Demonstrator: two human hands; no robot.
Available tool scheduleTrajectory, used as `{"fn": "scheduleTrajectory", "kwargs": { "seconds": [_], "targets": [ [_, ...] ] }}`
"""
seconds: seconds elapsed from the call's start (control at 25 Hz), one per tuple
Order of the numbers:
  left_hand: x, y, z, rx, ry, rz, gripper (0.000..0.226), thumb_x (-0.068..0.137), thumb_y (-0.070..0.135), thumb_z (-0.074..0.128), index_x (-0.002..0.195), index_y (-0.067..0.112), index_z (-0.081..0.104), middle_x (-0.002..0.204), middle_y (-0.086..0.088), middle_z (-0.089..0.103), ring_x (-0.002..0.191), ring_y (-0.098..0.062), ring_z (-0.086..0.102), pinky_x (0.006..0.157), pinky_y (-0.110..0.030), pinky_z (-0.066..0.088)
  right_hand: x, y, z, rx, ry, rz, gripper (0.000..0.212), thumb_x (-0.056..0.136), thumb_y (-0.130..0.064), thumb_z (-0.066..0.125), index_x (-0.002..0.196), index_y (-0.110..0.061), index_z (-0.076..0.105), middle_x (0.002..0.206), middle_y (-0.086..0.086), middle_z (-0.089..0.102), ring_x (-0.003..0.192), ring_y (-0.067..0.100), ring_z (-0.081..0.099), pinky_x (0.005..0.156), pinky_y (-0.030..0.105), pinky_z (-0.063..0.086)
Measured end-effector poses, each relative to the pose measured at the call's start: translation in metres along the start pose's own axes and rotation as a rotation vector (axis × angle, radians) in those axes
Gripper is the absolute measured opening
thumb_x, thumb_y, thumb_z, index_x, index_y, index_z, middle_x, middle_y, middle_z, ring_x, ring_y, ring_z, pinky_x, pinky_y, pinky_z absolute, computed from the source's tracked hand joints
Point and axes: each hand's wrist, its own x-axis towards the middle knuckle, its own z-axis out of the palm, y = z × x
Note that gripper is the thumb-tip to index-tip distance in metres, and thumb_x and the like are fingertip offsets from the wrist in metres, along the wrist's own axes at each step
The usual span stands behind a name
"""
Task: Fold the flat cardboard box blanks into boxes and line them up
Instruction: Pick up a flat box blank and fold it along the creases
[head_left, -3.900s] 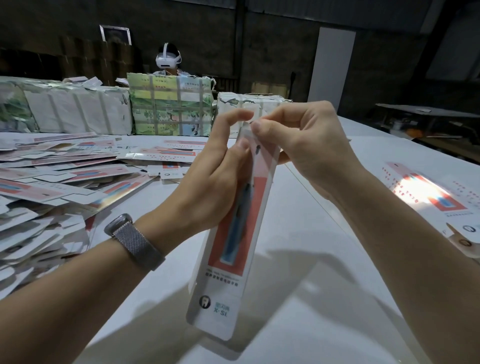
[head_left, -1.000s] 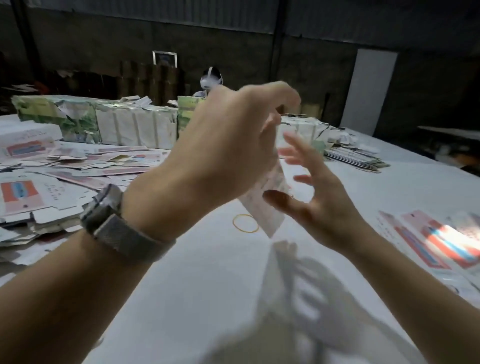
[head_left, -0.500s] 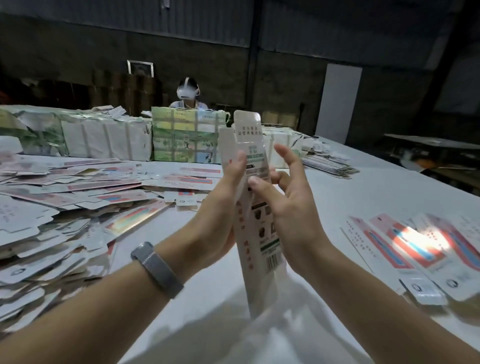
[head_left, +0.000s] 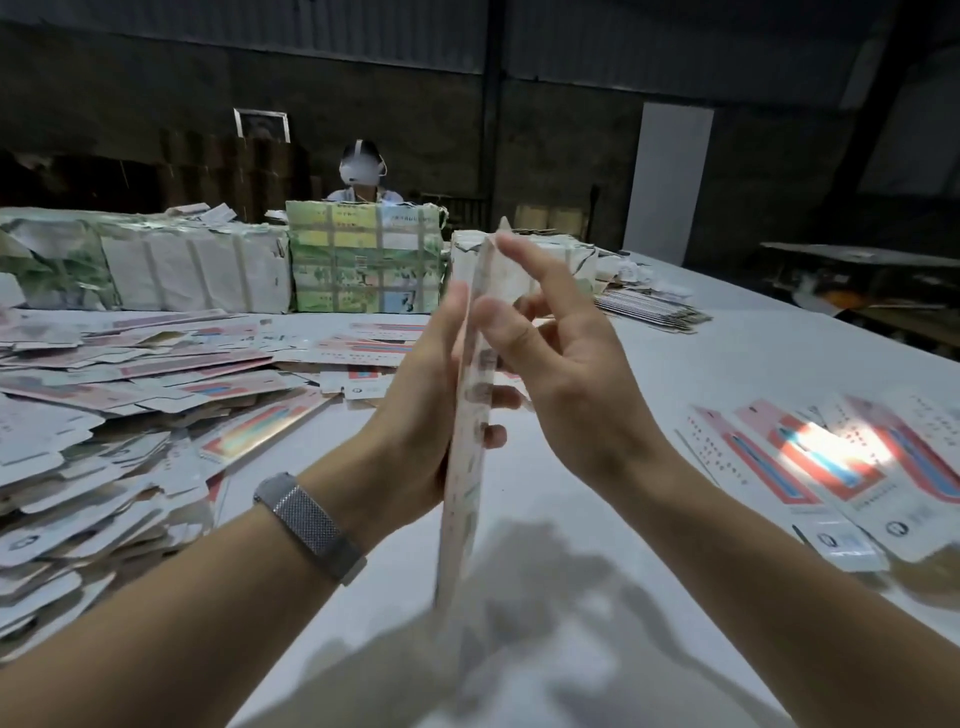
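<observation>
A long, narrow cardboard box blank (head_left: 465, 467) is held nearly upright and edge-on above a white table (head_left: 675, 353), in the middle of the view. Its lower end is blurred, and whether it touches the table cannot be told. The blank is gripped by the left hand (head_left: 415, 415), whose thumb lies along the near edge while its fingertips are wrapped around the far side. A metal mesh watch band (head_left: 310, 527) is worn on the left wrist. The right hand (head_left: 566, 379) is held just beside the blank on its right, with the thumb pressed against the upper edge and the fingers spread and only loosely bent; nothing is clasped by it.

A large heap of flat blanks (head_left: 104, 415) is spread across the left side of the table. Several more printed pieces (head_left: 810, 457) are laid side by side on the right, caught by a patch of bright light. Wrapped bundles (head_left: 363, 260) are stacked along the far edge. Behind them, another person (head_left: 362, 171) wearing a white headset is seated against a dark wall.
</observation>
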Motion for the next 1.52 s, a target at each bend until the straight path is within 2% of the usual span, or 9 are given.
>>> {"fn": "scheduleTrajectory", "kwargs": {
  "seconds": [0.24, 0.36, 0.48, 0.68, 0.88, 1.12, 1.28, 1.4, 1.52],
  "targets": [
    [0.001, 0.001, -0.001, -0.021, 0.13, 0.107, 0.031, 0.096, 0.035, 0.059, 0.119, 0.014, 0.062, 0.085, 0.002, 0.073, 0.069, -0.009, 0.069, 0.055, -0.023, 0.054, 0.007, -0.001, -0.008, -0.126, 0.135, -0.023, 0.046, 0.09, -0.029, 0.044, 0.134, -0.037, 0.054, 0.088, -0.012, 0.064, 0.079, 0.015, 0.064, 0.065, 0.036, 0.057],
    [-0.002, 0.002, 0.0, 0.001, 0.128, 0.178, 0.027, 0.092, 0.027, 0.064, 0.115, 0.018, 0.053, 0.091, -0.007, 0.075, 0.077, -0.02, 0.073, 0.063, -0.038, 0.061, 0.011, 0.003, -0.015, -0.356, 0.181, -0.046, 0.04, 0.092, -0.026, 0.048, 0.13, -0.028, 0.06, 0.11, -0.018, 0.064, 0.093, 0.007, 0.064, 0.082, 0.037, 0.059],
    [-0.005, 0.004, 0.003, 0.066, 0.109, 0.22, 0.01, 0.105, 0.027, 0.05, 0.114, 0.028, 0.053, 0.091, -0.001, 0.075, 0.075, -0.015, 0.072, 0.062, -0.03, 0.059, 0.012, 0.009, -0.017, -0.42, 0.201, -0.084, 0.035, 0.098, -0.02, 0.052, 0.131, -0.027, 0.062, 0.113, -0.016, 0.057, 0.103, 0.005, 0.057, 0.088, 0.035, 0.055],
    [-0.009, 0.003, 0.005, -0.081, -0.02, 0.099, 0.038, 0.106, 0.046, 0.035, 0.135, 0.033, 0.055, 0.103, 0.0, 0.075, 0.09, -0.016, 0.073, 0.069, -0.032, 0.061, 0.008, 0.016, -0.011, -0.55, 0.222, -0.15, 0.036, 0.096, -0.036, 0.058, 0.129, -0.025, 0.065, 0.119, -0.003, 0.046, 0.113, 0.017, 0.047, 0.092, 0.038, 0.05],
    [-0.01, 0.004, 0.004, -0.035, -0.019, 0.096, 0.063, 0.099, 0.064, 0.021, 0.096, 0.034, 0.076, 0.09, -0.003, 0.075, 0.077, -0.019, 0.074, 0.063, -0.031, 0.06, 0.009, 0.009, -0.011, -0.473, 0.201, -0.087, 0.022, 0.089, -0.045, 0.067, 0.103, -0.029, 0.069, 0.093, -0.012, 0.044, 0.093, 0.003, 0.048, 0.077, 0.022, 0.048],
    [-0.008, 0.0, 0.001, 0.046, -0.137, 0.114, 0.069, 0.097, 0.069, 0.015, 0.11, 0.033, 0.072, 0.082, -0.003, 0.073, 0.07, -0.019, 0.071, 0.065, -0.033, 0.059, 0.011, -0.001, -0.015, -0.166, 0.119, 0.094, 0.024, 0.09, -0.036, 0.07, 0.074, -0.025, 0.054, 0.103, 0.0, 0.051, 0.089, 0.007, 0.059, 0.061, 0.023, 0.055],
    [-0.008, 0.002, -0.003, 0.055, -0.244, 0.025, 0.084, 0.092, 0.076, 0.016, 0.119, 0.011, 0.063, 0.093, -0.007, 0.067, 0.078, -0.022, 0.064, 0.075, -0.037, 0.057, 0.02, -0.01, -0.029, -0.181, -0.002, 0.137, 0.045, 0.091, -0.05, 0.057, 0.079, -0.008, 0.067, 0.101, -0.01, 0.054, 0.085, -0.002, 0.058, 0.06, 0.027, 0.055],
    [-0.01, 0.005, -0.001, 0.067, -0.235, 0.011, 0.083, 0.092, 0.074, 0.016, 0.116, 0.01, 0.062, 0.089, -0.008, 0.066, 0.074, -0.02, 0.064, 0.073, -0.033, 0.058, 0.022, -0.013, -0.03, -0.234, -0.038, 0.075, 0.049, 0.076, -0.058, 0.055, 0.086, -0.013, 0.073, 0.107, -0.003, 0.045, 0.094, -0.009, 0.049, 0.062, 0.01, 0.051],
    [-0.012, 0.006, 0.002, 0.036, -0.255, 0.013, 0.081, 0.093, 0.071, 0.013, 0.107, 0.008, 0.063, 0.084, -0.007, 0.067, 0.07, -0.02, 0.066, 0.069, -0.031, 0.059, 0.021, -0.01, -0.028, -0.185, -0.005, 0.072, 0.054, 0.081, -0.054, 0.056, 0.084, -0.003, 0.072, 0.104, -0.004, 0.045, 0.09, -0.006, 0.051, 0.061, 0.016, 0.054]
  ]
}}
